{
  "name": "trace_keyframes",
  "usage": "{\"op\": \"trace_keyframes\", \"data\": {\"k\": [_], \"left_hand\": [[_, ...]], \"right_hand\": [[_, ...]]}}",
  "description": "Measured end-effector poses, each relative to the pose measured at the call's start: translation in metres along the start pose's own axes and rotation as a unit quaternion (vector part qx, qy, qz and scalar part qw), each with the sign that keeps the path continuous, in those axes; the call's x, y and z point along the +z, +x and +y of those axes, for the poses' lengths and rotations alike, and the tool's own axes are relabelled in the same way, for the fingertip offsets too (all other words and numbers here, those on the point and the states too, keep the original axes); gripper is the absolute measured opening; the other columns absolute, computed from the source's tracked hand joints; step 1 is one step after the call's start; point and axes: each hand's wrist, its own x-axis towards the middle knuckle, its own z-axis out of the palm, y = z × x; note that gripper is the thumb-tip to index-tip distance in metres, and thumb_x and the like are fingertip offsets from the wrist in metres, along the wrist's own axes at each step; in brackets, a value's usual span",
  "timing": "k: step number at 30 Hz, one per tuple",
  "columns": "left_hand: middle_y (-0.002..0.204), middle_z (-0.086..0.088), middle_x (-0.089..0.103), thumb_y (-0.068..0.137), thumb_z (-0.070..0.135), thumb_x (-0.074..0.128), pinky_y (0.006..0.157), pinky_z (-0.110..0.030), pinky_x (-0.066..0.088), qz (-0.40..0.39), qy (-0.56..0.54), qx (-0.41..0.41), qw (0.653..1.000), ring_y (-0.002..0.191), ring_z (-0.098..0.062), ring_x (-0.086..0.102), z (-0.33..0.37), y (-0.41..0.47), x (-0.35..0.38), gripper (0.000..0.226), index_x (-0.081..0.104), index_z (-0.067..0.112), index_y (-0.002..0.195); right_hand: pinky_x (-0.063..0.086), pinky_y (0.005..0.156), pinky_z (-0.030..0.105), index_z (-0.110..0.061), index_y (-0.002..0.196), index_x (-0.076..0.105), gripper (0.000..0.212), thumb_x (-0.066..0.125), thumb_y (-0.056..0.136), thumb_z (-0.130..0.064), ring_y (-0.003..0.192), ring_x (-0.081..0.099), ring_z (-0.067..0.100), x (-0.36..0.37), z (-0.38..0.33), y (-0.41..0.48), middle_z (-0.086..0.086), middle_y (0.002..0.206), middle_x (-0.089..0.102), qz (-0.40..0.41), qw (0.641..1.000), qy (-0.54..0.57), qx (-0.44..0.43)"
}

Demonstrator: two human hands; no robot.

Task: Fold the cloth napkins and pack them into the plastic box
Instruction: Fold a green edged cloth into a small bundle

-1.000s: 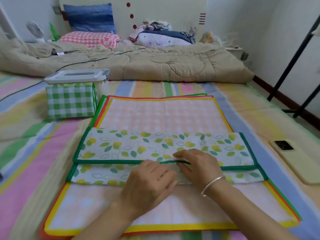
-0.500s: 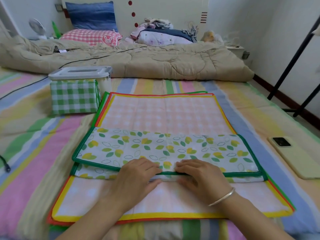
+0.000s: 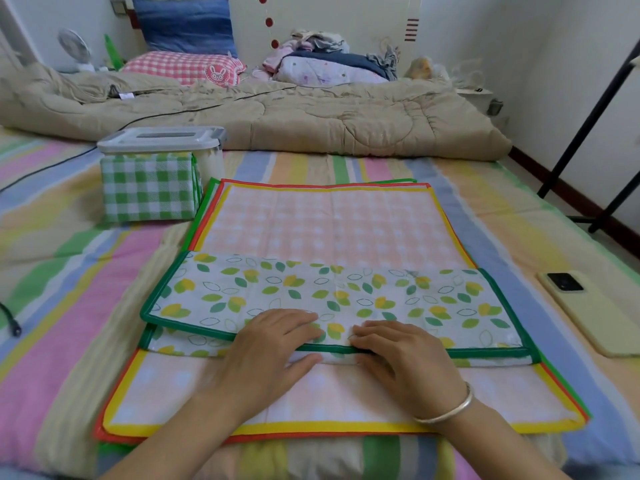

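1. Position of the work piece. The leaf-print napkin (image 3: 346, 299) lies folded on the stack of pink checked napkins (image 3: 329, 230), midway between the left and right edges of the bed (image 3: 62, 278) and towards its near edge. Its long axis runs left to right, parallel to that near edge.
2. State of the hands. Both hands rest at the middle of the napkin's near edge, side by side and just apart.
   - The left hand (image 3: 273, 344) lies with straight fingers flat on the upper layer, thumb spread along the layer below. It presses and grasps nothing.
   - The right hand (image 3: 401, 358) has bent fingers, tips on the green border. We cannot tell whether it pinches the border or only presses it.
3. Governing relation. The plastic box (image 3: 212, 164) stands towards the far left corner of the bed, ahead and left of the hands and well apart from them. The left hand is the nearer. We judge that the long strip needs folding across its length before it can go into the box.
4. Hidden or unclear.
   - The lid (image 3: 162, 140) is on, so the box contents cannot be seen.
   - A green checked cloth (image 3: 149, 188), probably a folded napkin, stands against the box front and masks its wall.
   - Yellow, red and green borders show at the stack edges, but the napkin count is unclear.
   - The upper flap covers most of the lower layer.
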Motion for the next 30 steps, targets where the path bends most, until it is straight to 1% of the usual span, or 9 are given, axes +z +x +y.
{"op": "trace_keyframes", "data": {"k": [5, 8, 12, 15, 17, 19, 22, 26, 30], "left_hand": [[0.113, 0.011, 0.070, 0.087, 0.045, 0.059, 0.087, -0.028, 0.053, 0.014, 0.006, 0.021, 1.000, 0.106, -0.009, 0.064, 0.005, -0.002, -0.002, 0.030, 0.075, 0.024, 0.103], [0.093, 0.009, 0.065, 0.083, 0.027, 0.071, 0.072, -0.025, 0.047, 0.040, 0.032, 0.071, 0.996, 0.086, -0.011, 0.061, 0.018, -0.001, -0.009, 0.009, 0.070, 0.021, 0.089], [0.076, 0.010, 0.063, 0.090, 0.026, 0.060, 0.055, -0.022, 0.042, 0.052, 0.050, 0.102, 0.992, 0.066, -0.011, 0.057, 0.030, -0.001, -0.010, 0.015, 0.068, 0.021, 0.078], [0.089, 0.008, 0.073, 0.091, 0.026, 0.062, 0.059, -0.024, 0.053, 0.043, 0.066, 0.108, 0.991, 0.077, -0.011, 0.068, 0.033, 0.001, -0.010, 0.013, 0.075, 0.021, 0.091], [0.104, 0.005, 0.075, 0.080, 0.029, 0.079, 0.064, -0.025, 0.058, 0.017, 0.084, 0.094, 0.992, 0.091, -0.012, 0.071, 0.035, 0.005, -0.013, 0.024, 0.076, 0.019, 0.102], [0.101, 0.007, 0.075, 0.066, 0.035, 0.090, 0.056, -0.024, 0.055, -0.029, 0.101, 0.079, 0.991, 0.087, -0.011, 0.072, 0.036, 0.009, -0.014, 0.039, 0.077, 0.021, 0.101], [0.085, 0.010, 0.072, 0.063, 0.028, 0.091, 0.043, -0.024, 0.045, -0.053, 0.146, 0.084, 0.984, 0.072, -0.011, 0.068, 0.036, 0.009, -0.008, 0.028, 0.076, 0.024, 0.085], [0.074, 0.005, 0.067, 0.058, 0.013, 0.093, 0.044, -0.029, 0.045, -0.037, 0.177, 0.077, 0.980, 0.067, -0.016, 0.063, 0.035, 0.004, 0.002, 0.028, 0.070, 0.021, 0.072], [0.067, 0.002, 0.057, 0.047, 0.005, 0.092, 0.045, -0.027, 0.019, -0.022, 0.219, 0.065, 0.973, 0.058, -0.017, 0.055, 0.051, 0.004, -0.005, 0.037, 0.059, 0.019, 0.059]], "right_hand": [[0.058, 0.067, 0.027, -0.023, 0.091, 0.077, 0.029, 0.051, 0.086, -0.036, 0.089, 0.071, 0.011, 0.002, -0.002, -0.001, -0.010, 0.096, 0.075, 0.015, 0.999, -0.031, -0.016], [0.056, 0.056, 0.026, -0.024, 0.088, 0.076, 0.027, 0.051, 0.085, -0.033, 0.076, 0.071, 0.012, 0.002, -0.005, 0.001, -0.010, 0.086, 0.074, 0.030, 0.998, -0.044, -0.014], [0.049, 0.045, 0.023, -0.034, 0.082, 0.074, 0.022, 0.052, 0.083, -0.037, 0.060, 0.066, 0.007, -0.001, -0.006, 0.008, -0.016, 0.070, 0.071, 0.047, 0.996, -0.013, 0.079], [0.050, 0.053, 0.030, -0.034, 0.087, 0.073, 0.009, 0.065, 0.088, -0.029, 0.060, 0.065, 0.010, -0.006, -0.003, 0.019, -0.015, 0.068, 0.070, 0.044, 0.982, 0.036, 0.179], [0.052, 0.060, 0.033, -0.032, 0.091, 0.073, 0.008, 0.068, 0.089, -0.027, 0.065, 0.066, 0.012, -0.009, -0.001, 0.026, -0.013, 0.072, 0.071, 0.042, 0.975, 0.060, 0.208], [0.053, 0.060, 0.033, -0.031, 0.091, 0.073, 0.007, 0.068, 0.089, -0.027, 0.065, 0.066, 0.013, -0.011, -0.001, 0.031, -0.013, 0.072, 0.071, 0.058, 0.975, 0.060, 0.204], [0.051, 0.048, 0.033, -0.031, 0.087, 0.072, 0.010, 0.062, 0.087, -0.030, 0.057, 0.065, 0.012, -0.013, -0.005, 0.033, -0.014, 0.068, 0.070, 0.096, 0.984, 0.021, 0.147], [0.046, 0.038, 0.030, -0.031, 0.083, 0.070, 0.022, 0.049, 0.086, -0.036, 0.051, 0.063, 0.010, -0.013, -0.012, 0.023, -0.014, 0.066, 0.069, 0.116, 0.990, -0.048, 0.058], [0.044, 0.037, 0.028, -0.030, 0.084, 0.071, 0.023, 0.049, 0.085, -0.035, 0.056, 0.065, 0.011, -0.009, -0.016, 0.007, -0.013, 0.069, 0.069, 0.111, 0.990, -0.073, 0.045]]}}
